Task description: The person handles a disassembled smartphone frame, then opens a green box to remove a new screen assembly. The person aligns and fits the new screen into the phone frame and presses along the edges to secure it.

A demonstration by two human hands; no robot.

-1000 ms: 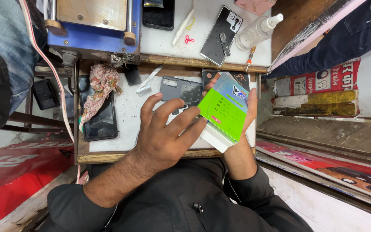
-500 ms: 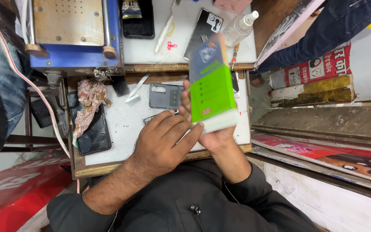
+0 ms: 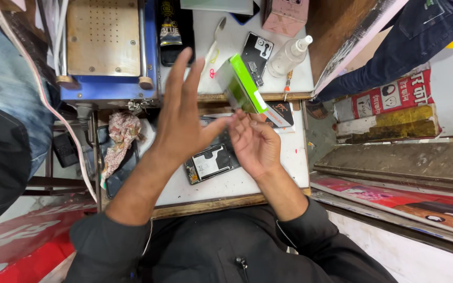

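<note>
Here the green box [image 3: 243,86] sits just above the right hand's [image 3: 255,144] loose fingertips; the left hand [image 3: 182,118] is spread open beside it.

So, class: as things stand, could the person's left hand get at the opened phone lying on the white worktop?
Probably yes. The left hand hovers open and empty just above the opened phone, with nothing between them; the right hand is beside it.

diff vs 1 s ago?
Left hand came off the green packet and now hangs open above the bench. Right hand let go of its flat hold; the packet sits edge-on by its fingertips, contact unclear. Opened phone and spray bottle unmoved.
</note>
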